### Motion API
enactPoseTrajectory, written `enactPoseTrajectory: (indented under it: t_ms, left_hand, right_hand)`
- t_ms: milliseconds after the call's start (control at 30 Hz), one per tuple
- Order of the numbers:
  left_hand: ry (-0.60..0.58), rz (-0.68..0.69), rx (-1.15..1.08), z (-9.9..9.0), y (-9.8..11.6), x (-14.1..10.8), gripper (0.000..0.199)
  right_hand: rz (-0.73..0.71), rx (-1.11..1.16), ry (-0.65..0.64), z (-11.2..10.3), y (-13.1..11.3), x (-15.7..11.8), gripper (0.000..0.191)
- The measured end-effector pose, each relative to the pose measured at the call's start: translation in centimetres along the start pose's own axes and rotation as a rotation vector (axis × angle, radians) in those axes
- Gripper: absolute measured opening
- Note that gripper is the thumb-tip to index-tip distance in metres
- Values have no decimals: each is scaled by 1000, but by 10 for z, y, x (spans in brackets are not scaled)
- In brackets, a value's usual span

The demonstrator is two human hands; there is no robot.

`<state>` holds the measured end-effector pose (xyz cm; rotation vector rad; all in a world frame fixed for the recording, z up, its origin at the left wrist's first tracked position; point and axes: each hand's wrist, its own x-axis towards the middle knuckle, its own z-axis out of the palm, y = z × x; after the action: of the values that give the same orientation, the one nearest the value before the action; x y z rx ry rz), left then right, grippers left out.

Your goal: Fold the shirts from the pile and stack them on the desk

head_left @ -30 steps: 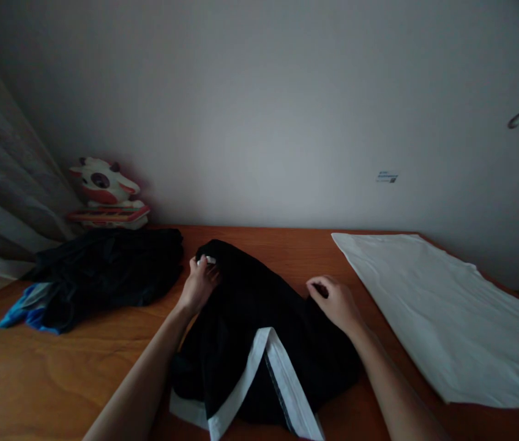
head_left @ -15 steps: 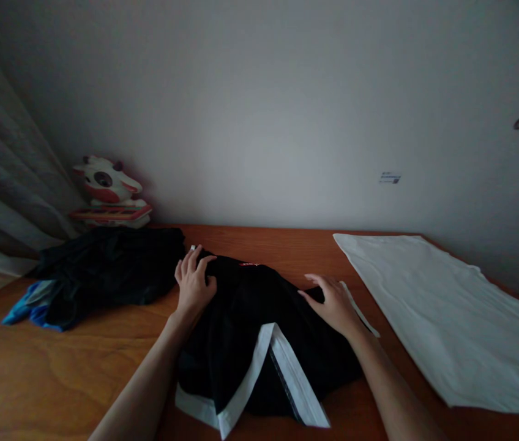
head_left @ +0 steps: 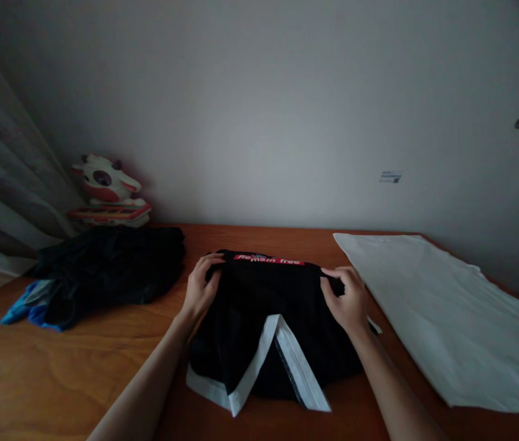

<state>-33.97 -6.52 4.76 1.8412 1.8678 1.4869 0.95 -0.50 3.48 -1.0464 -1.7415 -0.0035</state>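
While left grip [head_left: 202, 286], right grip [head_left: 350, 300] pinch, black garment [head_left: 254, 297] between.

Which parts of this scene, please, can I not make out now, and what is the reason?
All in the head view:
Wall label: its print is too small and blurred.
White cloth: cut off by the right edge.
Black garment: its underside is hidden by its own upper layer.
White strip: partly hidden by the right forearm.
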Motion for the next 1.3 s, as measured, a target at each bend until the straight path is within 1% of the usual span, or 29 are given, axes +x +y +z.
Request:
enactPoseTrajectory:
  t_ms: [33,100,167,233,300,333,367,400,467,500,567,600,633,667,700,733,800,833,867,900,933,967,1033,1067,1100,1133,1200,1267,1300]
  left_hand:
    - [-31,-12,-63,-4,1,1,30]
    - [-92,-73,-135,-11,0,1,44]
    - [-66,-166,-96,-13,-1,0,53]
    - [14,-202,27,-10,-2,0,49]
    - [34,-124,149,-4,-4,0,36]
    - [10,-71,188,-2,-4,-1,36]
    - [-39,-24,215,1,-6,-1,41]
    - [-106,7,239,2,-7,-1,49]
    - [-240,21,301,4,-10,-2,61]
    - [-288,17,341,5,-12,-2,63]
    - [-347,11,419,5,-14,-2,62]
    - [-372,14,443,5,-15,-2,58]
    - [-394,16,449,6,-15,-2,51]
    - [-406,13,436,7,-15,-2,43]
    - [-400,6,407,7,-14,-2,36]
    - [-364,-3,373,8,-13,-2,30]
    - [-205,-9,319,7,-10,-4,25]
    - [-119,12,302,6,-7,-4,23]
    - [-60,50,290,4,-5,-5,20]
    - [-42,93,277,2,-3,-6,17]
    - [-73,132,259,0,-1,-6,17]
    - [-139,146,235,-2,0,-6,23]
    - [-273,73,207,-4,1,-6,39]
    - [-299,10,212,-3,1,-5,44]
    - [-296,-51,223,-1,0,-5,45]
    - [-277,-100,235,1,0,-5,43]
    - [-257,-144,249,5,-2,-5,35]
    - [-318,-157,268,7,-3,-4,39]
    - [-367,-162,291,7,-3,-4,44]
  right_hand:
    - [-21,36,-14,-6,2,1,33]
    - [5,123,-149,-16,6,2,58]
    - [89,136,-287,-19,6,2,69]
    - [110,59,-324,-14,4,1,66]
    - [35,9,-277,-5,2,-1,51]
    - [-1,13,-257,-1,2,-1,39]
    - [-21,27,-255,4,3,-3,29]
    - [-23,39,-274,7,5,-4,28]
    - [0,31,-377,11,9,-8,44]
    - [11,12,-452,13,12,-10,45]
    - [14,-23,-585,15,14,-13,33]
    - [10,-33,-615,16,14,-13,25]
    - [4,-39,-606,17,12,-13,19]
    - [-4,-42,-560,17,10,-13,15]
    - [-15,-44,-485,18,8,-13,14]
    - [-29,-48,-395,17,5,-12,14]
    - [-72,-58,-226,14,0,-10,16]
    - [-99,-56,-170,11,-2,-9,16]
    - [-125,-38,-149,7,-4,-7,14]
    - [-149,0,-172,4,-6,-6,13]
    - [-162,61,-235,0,-7,-5,15]
    - [-154,133,-324,-3,-9,-4,23]
    - [-48,253,-485,-6,-11,-3,49]
    - [27,282,-531,-5,-12,-3,60]
    - [97,287,-549,-3,-13,-3,66]
    - [149,274,-547,0,-14,-4,66]
    - [177,219,-534,7,-15,-7,53]
    - [149,135,-527,15,-14,-11,39]
    - [131,86,-523,18,-13,-12,39]
